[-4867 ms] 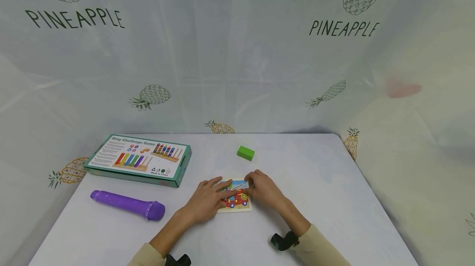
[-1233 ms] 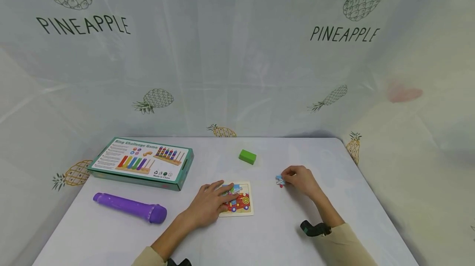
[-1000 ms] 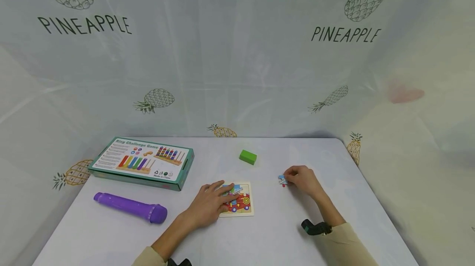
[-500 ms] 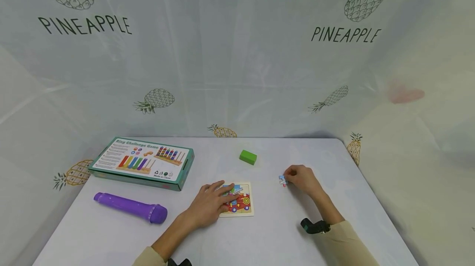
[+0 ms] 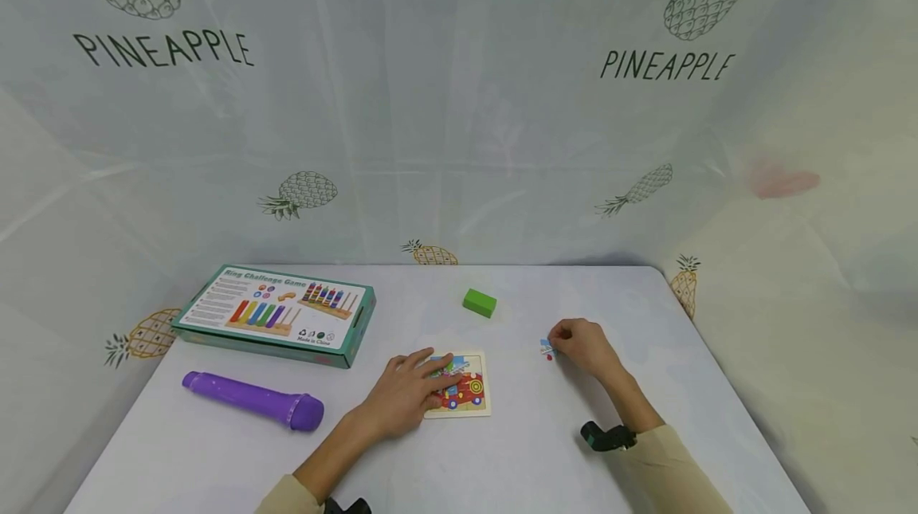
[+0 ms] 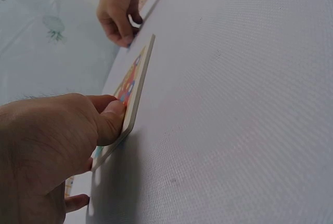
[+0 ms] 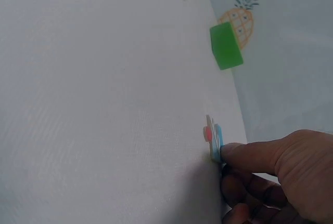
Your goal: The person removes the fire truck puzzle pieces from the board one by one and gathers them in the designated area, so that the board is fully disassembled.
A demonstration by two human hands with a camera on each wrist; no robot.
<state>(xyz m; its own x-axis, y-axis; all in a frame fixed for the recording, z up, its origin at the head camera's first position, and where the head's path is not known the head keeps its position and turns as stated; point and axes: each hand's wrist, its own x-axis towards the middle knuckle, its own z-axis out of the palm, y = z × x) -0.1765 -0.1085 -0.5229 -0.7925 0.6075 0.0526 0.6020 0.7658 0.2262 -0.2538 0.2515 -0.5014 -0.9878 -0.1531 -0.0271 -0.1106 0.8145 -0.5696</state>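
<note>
Left hand: palm down, fingers spread and fairly straight, lying over the left part of a small square puzzle board with a pale wooden border and a colourful picture, a red vehicle on blue and yellow. Left wrist view puts the thumb on the picture side near the board's edge. Board sits on the white-covered table, right in front of the person; the hand rests on it rather than wrapping it.

Right hand: well apart from the board, off to its right. Thumb and finger are closed in a pinch on a small flat light-blue puzzle piece with white lines and a bit of red; the other fingers are curled under. The piece is right at the table surface (can't tell if it's actually touching).

Bright green rectangular block beyond the board, apart from both hands. Left side: flat green-and-white cardboard box, label up, reading "Ring Challenge Game", and a purple toy microphone just in front of it, round head toward the board. Beige sleeves, black wrist cameras. Pale pineapple-print curtain behind.
</note>
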